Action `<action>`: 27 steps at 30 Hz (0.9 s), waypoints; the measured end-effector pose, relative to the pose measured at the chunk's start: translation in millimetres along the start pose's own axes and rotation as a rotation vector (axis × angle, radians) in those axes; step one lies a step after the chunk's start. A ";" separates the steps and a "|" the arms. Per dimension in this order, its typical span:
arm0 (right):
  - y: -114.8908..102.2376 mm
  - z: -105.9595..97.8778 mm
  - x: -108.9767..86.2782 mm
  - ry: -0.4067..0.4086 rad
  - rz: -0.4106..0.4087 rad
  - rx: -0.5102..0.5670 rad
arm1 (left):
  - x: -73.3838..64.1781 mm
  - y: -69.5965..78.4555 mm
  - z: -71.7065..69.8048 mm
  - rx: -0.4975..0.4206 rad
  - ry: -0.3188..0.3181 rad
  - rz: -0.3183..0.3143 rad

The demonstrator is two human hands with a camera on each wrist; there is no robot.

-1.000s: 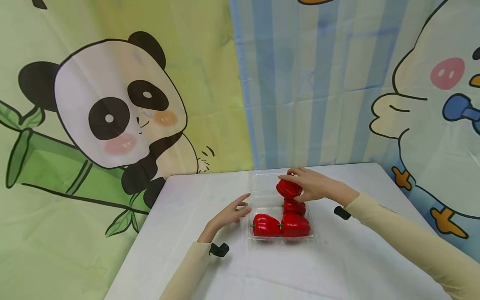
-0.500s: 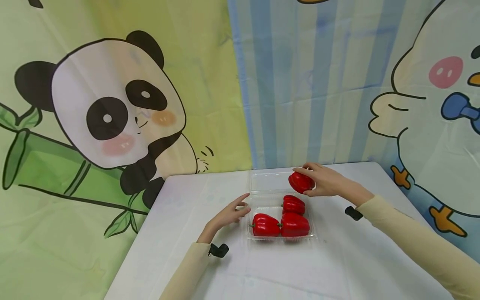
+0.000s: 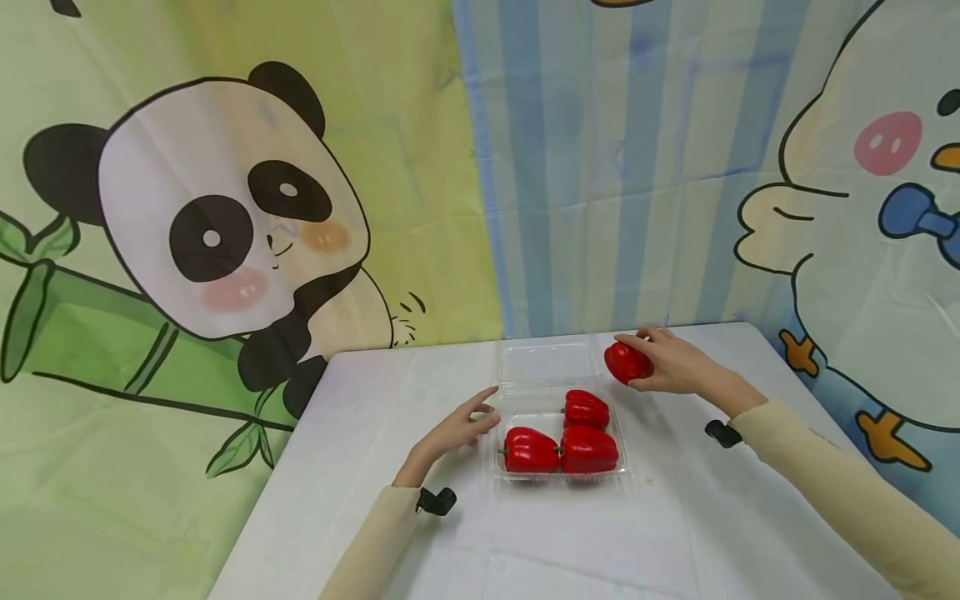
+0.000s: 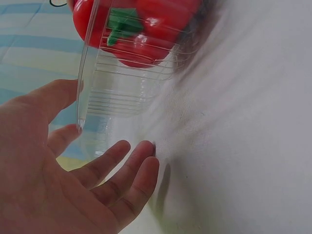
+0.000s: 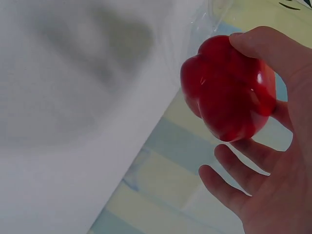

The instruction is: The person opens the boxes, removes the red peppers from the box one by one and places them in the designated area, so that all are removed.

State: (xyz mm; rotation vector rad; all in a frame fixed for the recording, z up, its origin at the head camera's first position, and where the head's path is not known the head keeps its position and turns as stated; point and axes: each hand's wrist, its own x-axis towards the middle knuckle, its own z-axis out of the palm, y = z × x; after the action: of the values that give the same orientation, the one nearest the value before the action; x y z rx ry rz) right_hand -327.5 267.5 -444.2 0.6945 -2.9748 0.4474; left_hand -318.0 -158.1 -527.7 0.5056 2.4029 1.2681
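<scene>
My right hand (image 3: 675, 364) holds a red bell pepper (image 3: 627, 362) over the table, right of the clear container's lid. In the right wrist view thumb and fingers grip this glossy pepper (image 5: 229, 87) by its sides, while other fingers extend free below. A clear plastic container (image 3: 536, 402) lies with its lid (image 3: 546, 363) folded back. Inside sit three more red bell peppers: front left (image 3: 531, 450), front right (image 3: 589, 448) and behind at right (image 3: 586, 409). My left hand (image 3: 457, 429) is beside the container's left wall, fingers spread; its fingertips reach the rim (image 4: 82, 109) in the left wrist view.
A white table (image 3: 420, 375) bears the container near its back edge. Behind it hangs a cloth backdrop (image 3: 570, 167) with a panda, blue stripes and a white bird. A black wrist camera (image 3: 437, 501) is strapped to the left wrist, another (image 3: 723, 433) to the right.
My right hand has carried the held pepper rightward, away from above the container's back right, to beyond the lid's right side. The left hand and the other peppers stay put.
</scene>
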 end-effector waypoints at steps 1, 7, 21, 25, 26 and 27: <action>2.0 0.7 -0.4 -0.004 0.013 0.006 | 0.4 -0.2 0.0 0.000 0.000 0.000; 14.6 8.1 -0.6 -0.028 0.084 0.014 | 0.7 0.2 -0.1 0.000 -0.002 0.001; 29.2 34.9 -0.8 -0.087 0.167 0.036 | -0.3 0.5 -0.8 -0.002 -0.007 -0.002; 28.2 36.7 0.0 -0.081 0.160 0.011 | -0.1 0.9 -1.0 0.004 -0.005 -0.004; 27.4 37.3 0.4 -0.081 0.163 0.005 | 0.0 0.7 -0.9 0.005 -0.005 -0.004; 26.7 38.1 0.8 -0.080 0.165 -0.001 | 0.1 0.6 -0.9 0.006 -0.005 -0.003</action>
State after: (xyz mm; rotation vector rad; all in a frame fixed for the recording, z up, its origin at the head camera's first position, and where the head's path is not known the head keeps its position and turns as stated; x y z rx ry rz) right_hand -339.5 278.9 -487.6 0.4787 -3.1213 0.4372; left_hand -318.5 -158.4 -526.7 0.5056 2.4031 1.2574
